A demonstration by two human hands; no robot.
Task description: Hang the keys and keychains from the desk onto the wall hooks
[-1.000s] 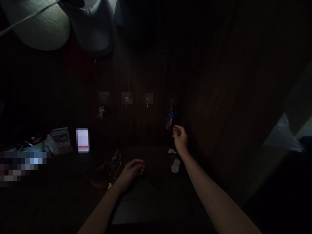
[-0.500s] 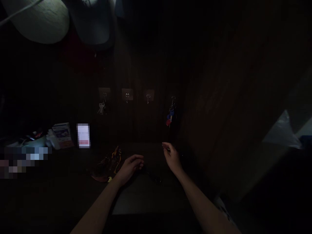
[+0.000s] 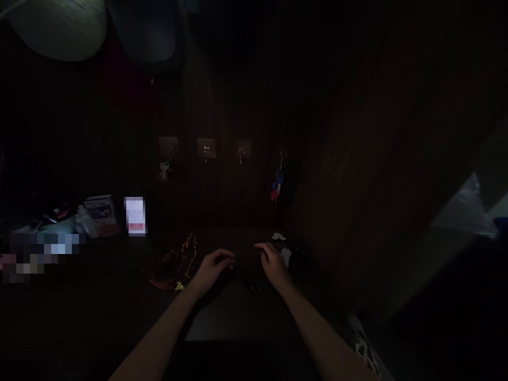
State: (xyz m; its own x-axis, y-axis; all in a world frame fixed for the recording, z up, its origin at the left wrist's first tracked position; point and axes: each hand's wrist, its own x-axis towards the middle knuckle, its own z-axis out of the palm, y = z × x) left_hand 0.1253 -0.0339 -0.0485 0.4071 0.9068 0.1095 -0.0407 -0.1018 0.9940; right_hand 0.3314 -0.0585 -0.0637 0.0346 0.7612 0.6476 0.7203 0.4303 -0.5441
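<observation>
The view is very dark. My left hand (image 3: 213,268) hovers over the dark tabletop, its fingers loosely bent and apart, holding nothing that I can see. To its left lies a tangle of cords (image 3: 189,256) in yellow and brown. My right hand (image 3: 273,267) is open, its index finger stretched toward the left. Just beyond and beside it lie small pale pieces (image 3: 286,256) that look like part of a key bunch; the hand partly hides them. Between my hands a small dark object with a shiny ring (image 3: 255,287) rests on the table.
On the wall, several hooks (image 3: 207,150) hang in a row. Keys (image 3: 164,170) hang at the left one, and a bunch with blue and red tags (image 3: 278,185) at the right one. A box (image 3: 101,214) and a bright screen (image 3: 135,216) stand at left; caps (image 3: 59,32) hang above.
My right hand has moved slightly left and down, and its fingers have straightened. The pale pieces have come into sight beside it. My left hand has hardly moved; the view has shifted slightly.
</observation>
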